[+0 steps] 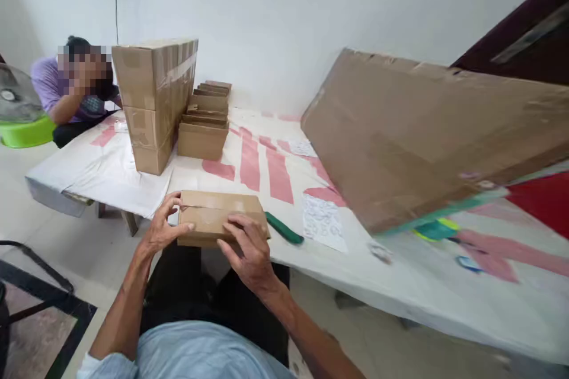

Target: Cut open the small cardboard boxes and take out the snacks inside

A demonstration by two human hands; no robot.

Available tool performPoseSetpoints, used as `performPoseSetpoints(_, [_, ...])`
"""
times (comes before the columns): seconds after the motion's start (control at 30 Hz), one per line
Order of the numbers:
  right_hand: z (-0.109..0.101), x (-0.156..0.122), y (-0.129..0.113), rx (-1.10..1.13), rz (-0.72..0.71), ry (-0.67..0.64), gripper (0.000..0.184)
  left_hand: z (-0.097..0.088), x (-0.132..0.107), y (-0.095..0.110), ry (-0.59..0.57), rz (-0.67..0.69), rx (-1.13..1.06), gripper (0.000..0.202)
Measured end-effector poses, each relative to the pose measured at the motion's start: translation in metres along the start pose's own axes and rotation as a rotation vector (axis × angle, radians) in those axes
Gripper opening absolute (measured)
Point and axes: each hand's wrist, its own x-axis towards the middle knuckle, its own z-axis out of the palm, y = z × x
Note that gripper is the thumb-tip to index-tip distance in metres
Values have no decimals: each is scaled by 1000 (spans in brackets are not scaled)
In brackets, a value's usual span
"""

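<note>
A small flat cardboard box (220, 213), sealed with clear tape, lies at the near edge of the low table (400, 284). My left hand (162, 228) grips its left end, thumb on the side and fingers curled over the top corner. My right hand (249, 249) rests on the box's front right part, fingers bent and pressing on the top. A green-handled tool (284, 229) lies on the table just right of the box.
A stack of three taped cartons (153, 100) and a pile of small boxes (205, 121) stand at the back left. A large flat carton (427, 136) leans over the table's right side. Another person (73, 92) sits at the far left corner, beside a fan (18, 109).
</note>
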Motion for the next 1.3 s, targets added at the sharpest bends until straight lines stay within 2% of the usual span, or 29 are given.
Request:
performPoseSetpoints(0.2, [-7, -2, 1, 55, -6, 18, 32, -2, -3, -1, -52, 29, 40, 54])
performPoseSetpoints(0.33, [-12, -2, 6, 0, 18, 77, 32, -5, -6, 4, -102, 55, 50, 56])
performPoseSetpoints(0.5, [-17, -2, 15, -35, 62, 87, 36, -8, -7, 10, -141, 60, 87, 62])
performPoseSetpoints(0.67, [-20, 3, 20, -23, 97, 86, 31, -10, -5, 9, -157, 49, 140, 66])
performPoseSetpoints(0.8, [-22, 18, 21, -23, 95, 21, 20, -12, -2, 9, -149, 27, 185, 69])
performPoseSetpoints(0.93, [-23, 36, 17, -7, 33, -93, 8, -11, 0, 12, -142, 0, 244, 69])
performPoseSetpoints(1.07, [-19, 49, 11, -29, 11, -229, 8, -11, 3, 16, -161, -1, 264, 72])
performPoseSetpoints(1.3, [-13, 54, 9, -16, 13, -338, 14, -11, 5, 21, -159, 40, 309, 61])
